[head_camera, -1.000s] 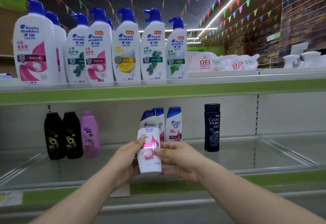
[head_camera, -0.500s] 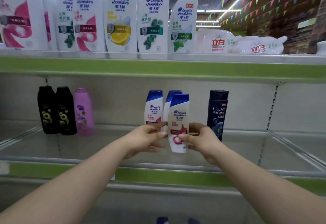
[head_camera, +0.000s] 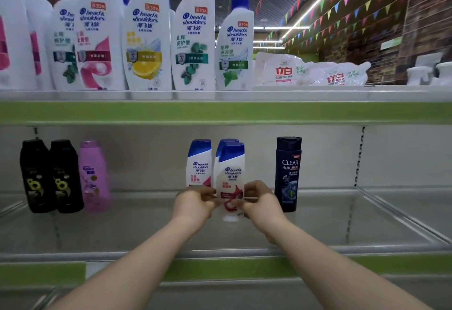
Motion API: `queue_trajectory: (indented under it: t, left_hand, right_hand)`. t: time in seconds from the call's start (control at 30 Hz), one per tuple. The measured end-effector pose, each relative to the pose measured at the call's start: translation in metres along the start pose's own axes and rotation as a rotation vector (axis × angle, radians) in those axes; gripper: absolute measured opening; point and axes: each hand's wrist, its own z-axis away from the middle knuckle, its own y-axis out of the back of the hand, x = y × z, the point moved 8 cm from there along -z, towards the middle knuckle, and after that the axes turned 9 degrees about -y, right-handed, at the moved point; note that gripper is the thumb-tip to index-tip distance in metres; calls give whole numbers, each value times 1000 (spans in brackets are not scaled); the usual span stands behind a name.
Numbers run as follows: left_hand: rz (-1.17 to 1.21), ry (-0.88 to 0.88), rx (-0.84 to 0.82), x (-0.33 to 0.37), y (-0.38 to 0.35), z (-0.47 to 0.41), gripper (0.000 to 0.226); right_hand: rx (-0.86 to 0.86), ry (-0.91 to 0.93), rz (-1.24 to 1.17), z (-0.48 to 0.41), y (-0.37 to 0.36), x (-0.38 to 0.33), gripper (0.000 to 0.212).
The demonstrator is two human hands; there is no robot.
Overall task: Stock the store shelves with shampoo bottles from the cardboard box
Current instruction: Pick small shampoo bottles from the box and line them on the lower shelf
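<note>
- Green-edged metal store shelf [head_camera: 342, 216], lower tier.
- White plastic shampoo bottle with blue cap [head_camera: 231, 175] is upright on it, just left of a dark navy Clear bottle [head_camera: 287, 172]; whether its base touches is unclear.
- Left hand [head_camera: 193, 204] and right hand [head_camera: 260, 202] pinch its lower sides with curled fingers.

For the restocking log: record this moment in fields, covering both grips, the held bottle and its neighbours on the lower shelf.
held bottle: small, white, blue cap, upright
left grip: pinches its lower left side
right grip: pinches its lower right side
rear bottle: same kind, mostly hidden behind it
left neighbour: same kind, standing apart
CLEAR bottle: dark, to the right
lower shelf: contact with held bottle unclear
</note>
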Motion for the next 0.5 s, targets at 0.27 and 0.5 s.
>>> queue_trajectory:
  t: [0.27,0.5]
  left_hand:
    - [15,3,20,-8,5,-6,29]
    - [74,42,-14,-12,-1,-5,34]
  right_hand:
    - [45,-31,64,-4,-8,-1,27]
    - [29,-77,0,0,-11,2,30]
